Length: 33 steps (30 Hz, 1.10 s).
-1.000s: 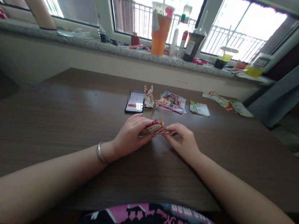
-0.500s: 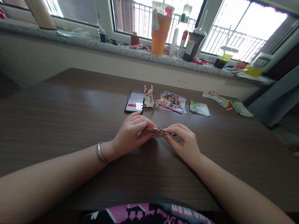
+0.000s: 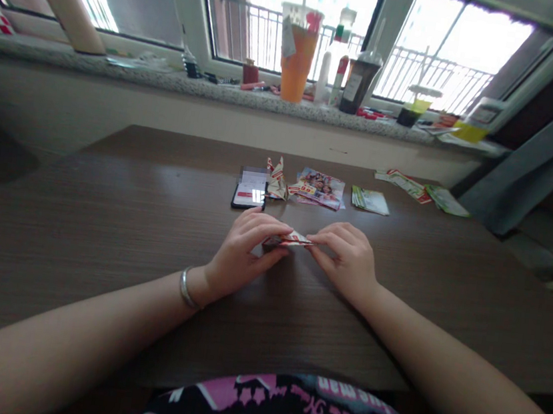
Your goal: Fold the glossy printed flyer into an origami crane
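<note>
A small folded piece of red-and-white printed paper (image 3: 291, 241) lies low over the dark wooden table (image 3: 104, 213), pinched between both hands. My left hand (image 3: 243, 250), with a silver bangle at the wrist, grips its left end with thumb and fingers closed. My right hand (image 3: 348, 259) pinches the right end with curled fingers. Most of the paper is hidden between the fingertips.
Behind the hands lie a phone (image 3: 249, 193), a folded paper figure (image 3: 276, 179), printed leaflets (image 3: 320, 189), a green card stack (image 3: 369, 200) and more leaflets (image 3: 422, 190) at the right. The windowsill holds an orange cup (image 3: 298, 55), a dark drink cup (image 3: 359, 79) and bottles.
The paper has been pressed flatter and lower between the fingertips; less of it shows now. Both hands have closed in slightly toward each other.
</note>
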Available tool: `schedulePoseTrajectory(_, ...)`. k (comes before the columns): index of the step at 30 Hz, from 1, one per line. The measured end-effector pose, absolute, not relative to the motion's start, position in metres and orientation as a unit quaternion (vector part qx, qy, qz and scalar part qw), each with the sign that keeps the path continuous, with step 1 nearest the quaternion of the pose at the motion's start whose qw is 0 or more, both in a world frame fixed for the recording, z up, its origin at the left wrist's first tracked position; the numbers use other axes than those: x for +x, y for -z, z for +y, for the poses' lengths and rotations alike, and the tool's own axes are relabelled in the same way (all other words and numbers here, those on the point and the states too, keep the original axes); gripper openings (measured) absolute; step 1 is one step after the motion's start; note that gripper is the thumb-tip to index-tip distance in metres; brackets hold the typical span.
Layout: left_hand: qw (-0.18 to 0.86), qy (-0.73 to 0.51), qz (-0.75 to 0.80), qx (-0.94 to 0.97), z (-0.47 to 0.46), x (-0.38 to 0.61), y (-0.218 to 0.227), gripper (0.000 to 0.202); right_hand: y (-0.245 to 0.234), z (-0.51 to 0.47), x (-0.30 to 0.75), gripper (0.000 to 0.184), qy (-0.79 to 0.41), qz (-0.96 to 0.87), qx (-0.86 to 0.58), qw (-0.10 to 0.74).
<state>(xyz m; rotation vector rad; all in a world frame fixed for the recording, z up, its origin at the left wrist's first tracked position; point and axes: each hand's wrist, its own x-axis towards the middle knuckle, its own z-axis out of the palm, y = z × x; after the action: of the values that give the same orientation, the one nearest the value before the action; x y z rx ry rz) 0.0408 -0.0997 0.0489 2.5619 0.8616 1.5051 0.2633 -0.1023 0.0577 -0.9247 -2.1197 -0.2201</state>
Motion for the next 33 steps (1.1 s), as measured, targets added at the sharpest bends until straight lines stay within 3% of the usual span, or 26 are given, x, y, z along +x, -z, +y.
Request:
schedulePoseTrajectory(7,0.014,-0.505,0.291,0.813,-0.098,0.039,-0.050,0.018,-0.058,-0.103,0.265,0.011,0.131,-0.829,-0.374,0.395)
schedulePoseTrajectory(10,0.043,-0.514,0.321,0.795,-0.098,0.040,-0.048,0.021,-0.056,-0.103,0.264,0.011,0.116,-0.828,-0.380,0.396)
schedulePoseTrajectory(16,0.105,-0.520,0.301,0.793,-0.097,0.041,-0.045,0.006,-0.056,-0.105,0.261,0.006,0.043,-0.839,-0.349,0.415)
schedulePoseTrajectory(21,0.094,-0.507,0.288,0.807,-0.098,0.040,-0.045,0.008,-0.057,-0.105,0.258,0.007,-0.014,-0.840,-0.317,0.440)
schedulePoseTrajectory(33,0.091,-0.491,0.265,0.825,-0.100,0.043,-0.045,0.018,-0.057,-0.107,0.255,0.005,0.021,-0.835,-0.323,0.445)
